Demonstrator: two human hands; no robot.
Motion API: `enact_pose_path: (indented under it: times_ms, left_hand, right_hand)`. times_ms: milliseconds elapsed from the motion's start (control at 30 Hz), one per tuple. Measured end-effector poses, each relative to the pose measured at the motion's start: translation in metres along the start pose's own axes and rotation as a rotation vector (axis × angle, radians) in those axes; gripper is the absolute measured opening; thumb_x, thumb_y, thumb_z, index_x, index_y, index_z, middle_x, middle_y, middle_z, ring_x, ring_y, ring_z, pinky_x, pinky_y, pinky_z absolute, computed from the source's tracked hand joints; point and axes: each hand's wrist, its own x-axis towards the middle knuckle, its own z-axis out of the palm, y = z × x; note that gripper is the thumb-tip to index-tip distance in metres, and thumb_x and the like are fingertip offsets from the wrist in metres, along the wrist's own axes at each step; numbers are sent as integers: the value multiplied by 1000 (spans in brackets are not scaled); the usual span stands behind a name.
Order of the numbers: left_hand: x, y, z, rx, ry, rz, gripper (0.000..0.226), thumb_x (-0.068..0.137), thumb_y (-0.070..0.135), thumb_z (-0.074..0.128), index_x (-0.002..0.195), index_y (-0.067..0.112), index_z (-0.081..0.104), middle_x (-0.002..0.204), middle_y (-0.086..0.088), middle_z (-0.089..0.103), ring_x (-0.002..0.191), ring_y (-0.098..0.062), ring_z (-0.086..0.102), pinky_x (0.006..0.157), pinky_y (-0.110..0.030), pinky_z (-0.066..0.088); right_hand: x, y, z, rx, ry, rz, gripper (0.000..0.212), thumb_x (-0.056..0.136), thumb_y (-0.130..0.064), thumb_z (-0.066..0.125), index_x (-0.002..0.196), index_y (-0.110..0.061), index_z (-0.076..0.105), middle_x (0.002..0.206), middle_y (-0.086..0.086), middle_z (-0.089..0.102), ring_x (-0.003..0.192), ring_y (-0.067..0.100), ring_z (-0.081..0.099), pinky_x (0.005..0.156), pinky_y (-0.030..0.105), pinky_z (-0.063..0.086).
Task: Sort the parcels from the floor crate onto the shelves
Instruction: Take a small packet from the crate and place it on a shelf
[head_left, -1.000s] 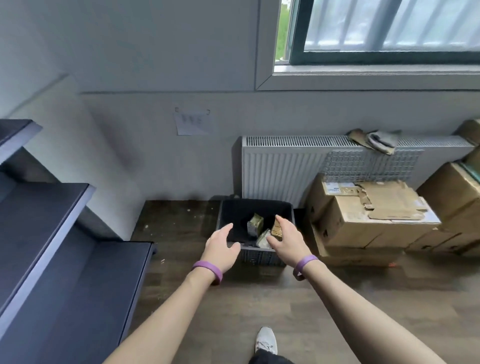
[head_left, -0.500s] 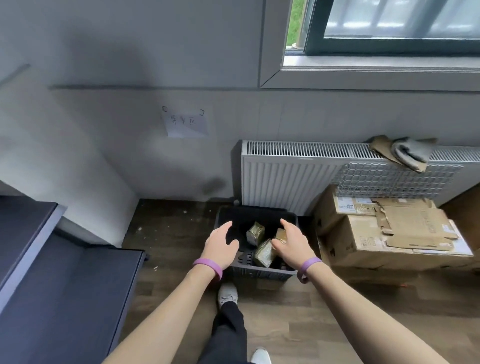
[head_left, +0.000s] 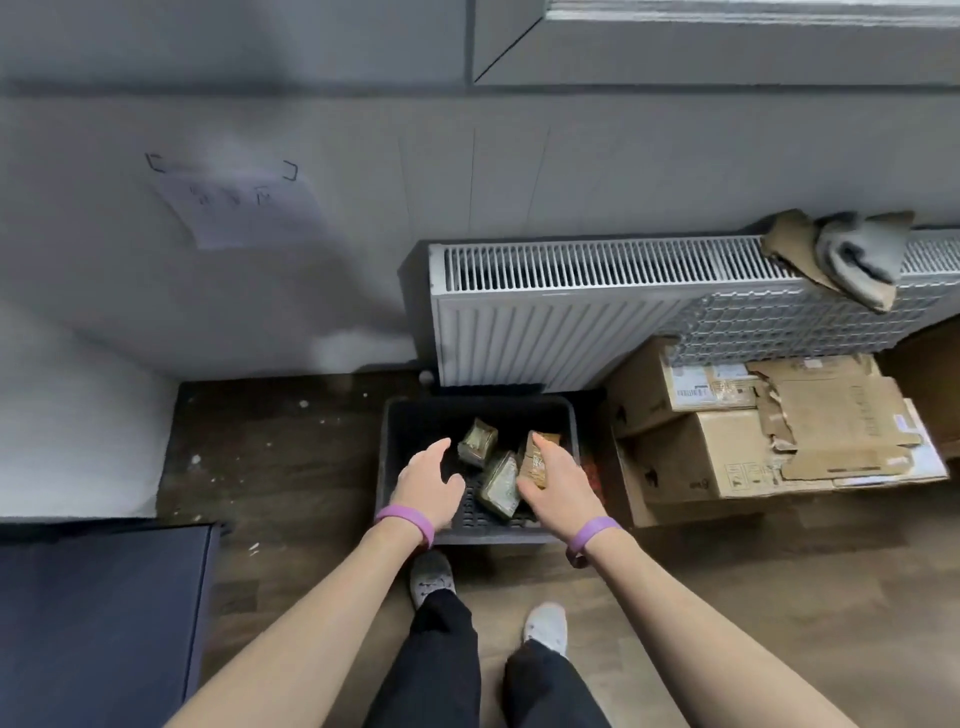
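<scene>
A dark plastic crate (head_left: 478, 408) stands on the floor below the radiator. Three small brown-green taped parcels lie in it: one at the back (head_left: 477, 441), one in the middle (head_left: 500, 483) and one on the right (head_left: 537, 460). My left hand (head_left: 428, 486) hovers over the crate's left half with its fingers spread, holding nothing. My right hand (head_left: 558, 486) reaches over the right parcel, its straight fingers lying along it. Both wrists wear purple bands. A dark shelf board (head_left: 104, 623) shows at the lower left.
A white radiator (head_left: 545, 322) stands behind the crate with a grey cloth (head_left: 857, 254) on top. Stacked cardboard boxes (head_left: 727, 447) sit right beside the crate. A paper sheet (head_left: 234, 208) hangs on the wall. My two feet (head_left: 431, 577) stand just before the crate.
I have stepped up to the crate and the view has tilted down, so the upper shelves are out of sight. Both hands have dropped lower into the crate, the right one reaching the right parcel.
</scene>
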Motion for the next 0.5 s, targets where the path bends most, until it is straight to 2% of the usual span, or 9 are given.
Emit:
enact_pose_path:
  times_ms: [267,433,500]
  left_hand:
    - [136,-60,70,48,-17,-95,56,93,21,50,145,25,32,147,-4,40,133,-24,39,107,-34,32]
    - [243,-130,157,86,-30,-89,55,94,20,46,146,27,30,149,-1,35,129,-25,43,105,-35,35]
    - [280,-166,198,98,-67,-92,58,93,19,47,147,26,27,151,-1,32,133,-23,39,106,-32,33]
  right_hand:
    - [138,77,82,-9,-170,50,65,94,-24,53,150,-8,24,153,12,32,142,24,27,117,34,22]
    - [234,163,174,23,-198,114,65,94,-24,53,150,-11,23,153,11,32,141,27,29,117,37,24]
    - [266,196,217,51,-215,143,66,94,-24,52,151,-12,21,153,11,31,140,28,30,116,37,25]
